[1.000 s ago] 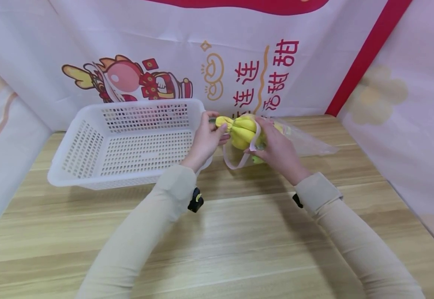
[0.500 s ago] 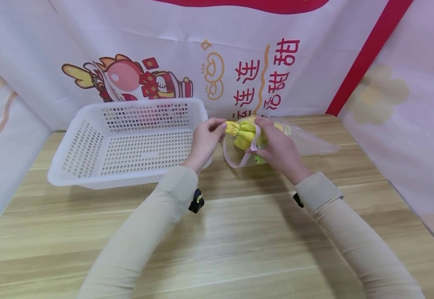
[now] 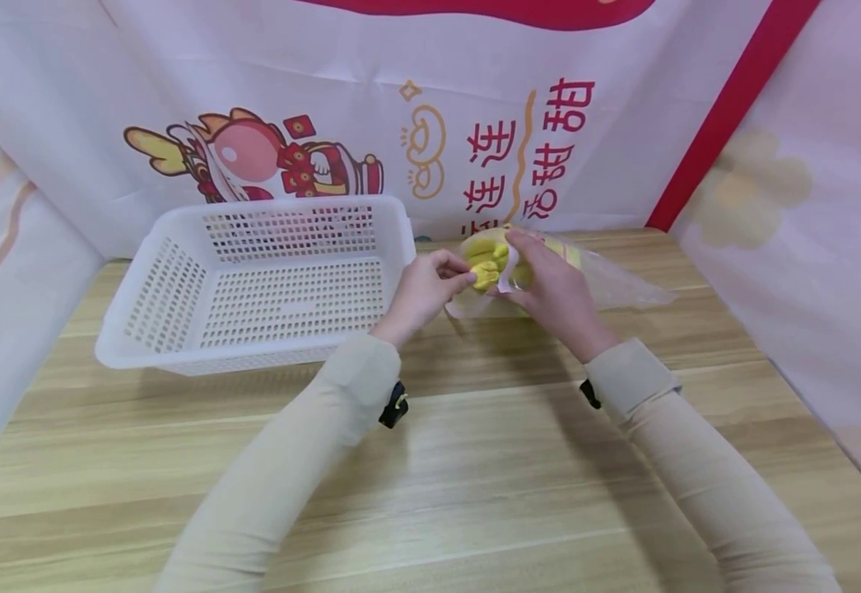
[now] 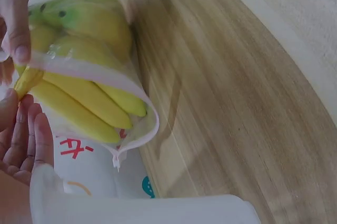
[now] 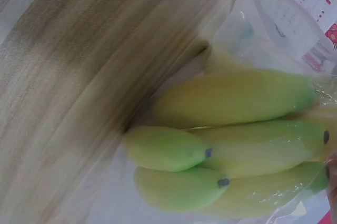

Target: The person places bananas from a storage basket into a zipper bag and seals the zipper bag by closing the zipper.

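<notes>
Left grip point(image 3: 426, 290) pinched tight on banana stem point(image 3: 486, 274), right grip point(image 3: 558, 287) holding translucent bag point(image 3: 623, 282).

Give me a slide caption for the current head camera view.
Left hand pinches a banana bunch by its stem while right hand grips the clear bag beside a white basket.

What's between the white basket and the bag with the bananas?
The left hand, over a strip of wooden table. The head view shows it pinching the bananas by their stem end.

pale wood-grain tabletop point(image 3: 504, 494) against a white cloth wall point(image 3: 342, 103) with red characters point(image 3: 552, 167), cartoon figure point(image 3: 248, 153) and red stripe point(image 3: 734, 115)
</notes>
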The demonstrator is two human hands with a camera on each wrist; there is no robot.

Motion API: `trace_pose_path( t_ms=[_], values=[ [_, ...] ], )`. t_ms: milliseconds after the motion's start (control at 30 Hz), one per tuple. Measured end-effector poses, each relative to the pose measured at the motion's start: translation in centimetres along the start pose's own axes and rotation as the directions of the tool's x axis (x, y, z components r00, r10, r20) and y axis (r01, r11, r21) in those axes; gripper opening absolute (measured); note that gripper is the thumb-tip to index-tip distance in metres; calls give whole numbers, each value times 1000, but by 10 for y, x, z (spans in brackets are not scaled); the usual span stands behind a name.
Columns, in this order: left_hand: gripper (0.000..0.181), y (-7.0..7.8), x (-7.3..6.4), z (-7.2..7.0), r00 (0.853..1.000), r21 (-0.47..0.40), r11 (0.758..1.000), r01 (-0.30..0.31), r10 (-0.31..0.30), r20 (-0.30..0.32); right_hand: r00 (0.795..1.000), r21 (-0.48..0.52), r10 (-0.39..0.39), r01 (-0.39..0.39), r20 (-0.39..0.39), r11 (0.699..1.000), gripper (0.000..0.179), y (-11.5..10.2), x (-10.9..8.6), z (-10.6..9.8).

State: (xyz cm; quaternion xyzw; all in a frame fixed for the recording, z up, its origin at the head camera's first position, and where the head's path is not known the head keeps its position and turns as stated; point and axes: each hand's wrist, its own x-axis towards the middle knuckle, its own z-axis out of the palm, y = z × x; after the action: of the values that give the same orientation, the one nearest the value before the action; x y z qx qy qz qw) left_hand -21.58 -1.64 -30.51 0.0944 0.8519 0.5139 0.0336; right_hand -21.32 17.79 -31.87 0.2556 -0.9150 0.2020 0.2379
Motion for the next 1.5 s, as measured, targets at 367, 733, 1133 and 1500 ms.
trace_pose_path(
  t_ms=[367,733,1133,1500],
  values=[
    [24,1,-1,2,999,85,996,-40,40,3,999,-26,-40,39,-20,999,71,-3,5,-3],
    [34,7,-5,7,991,60,989,-134,134,-8,994,-31,2,-5,-107,1000,55,-4,17,-14],
    [33,0,-1,-10,938,-114,985,-126,81,-336,946,222,324,-310,-30,925,40,7,26,-35],
    [42,-6,0,-23,961,-135,991,-17,-21,-276,824,590,562,-417,-76,691,33,18,31,-53]
  ],
)
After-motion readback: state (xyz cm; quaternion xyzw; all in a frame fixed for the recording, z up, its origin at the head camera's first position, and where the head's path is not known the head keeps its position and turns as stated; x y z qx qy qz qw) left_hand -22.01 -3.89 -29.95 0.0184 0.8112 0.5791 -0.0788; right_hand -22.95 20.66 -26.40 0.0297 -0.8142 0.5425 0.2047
